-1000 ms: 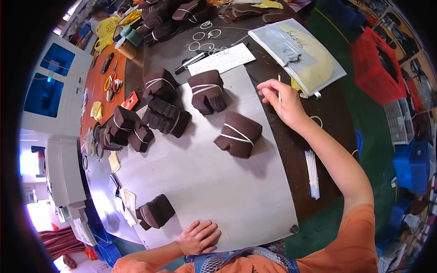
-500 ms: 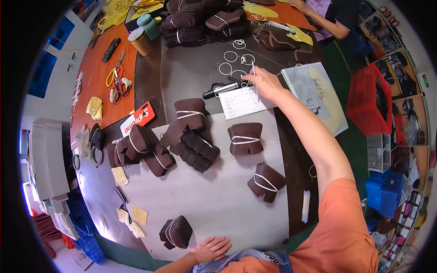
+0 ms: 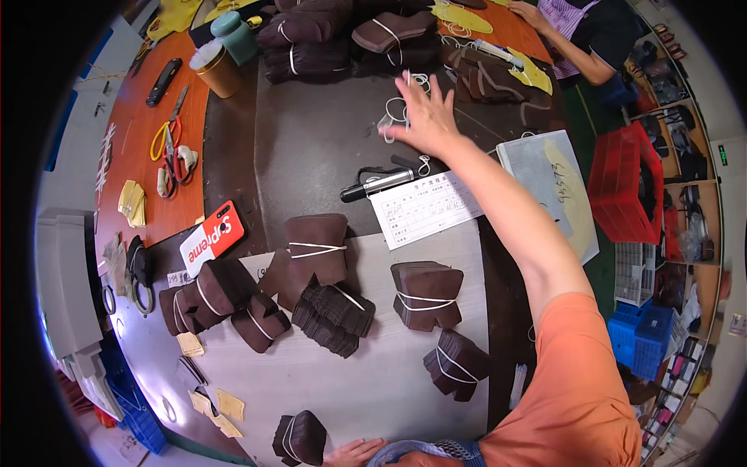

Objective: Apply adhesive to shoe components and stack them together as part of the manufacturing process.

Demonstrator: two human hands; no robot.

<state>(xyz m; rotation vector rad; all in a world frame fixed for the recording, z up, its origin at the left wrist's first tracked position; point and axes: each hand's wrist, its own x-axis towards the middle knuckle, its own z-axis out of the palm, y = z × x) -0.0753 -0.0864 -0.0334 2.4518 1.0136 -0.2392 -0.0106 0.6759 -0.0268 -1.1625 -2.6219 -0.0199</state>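
white bands [image 3: 421, 79] and pen [image 3: 377, 186] lie near the right hand's spread grip [image 3: 428, 121], brown bundle [image 3: 305, 437] by flat left hand [image 3: 355, 453].

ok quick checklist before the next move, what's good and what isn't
1. Right hand open, fingers spread: ok
2. White bands beside its fingertips: ok
3. White form fully visible: not ok, right forearm overlaps its edge
4. Left hand clear of near bundle: cannot tell, very close together
5. Scissors away from both hands: ok, on orange surface
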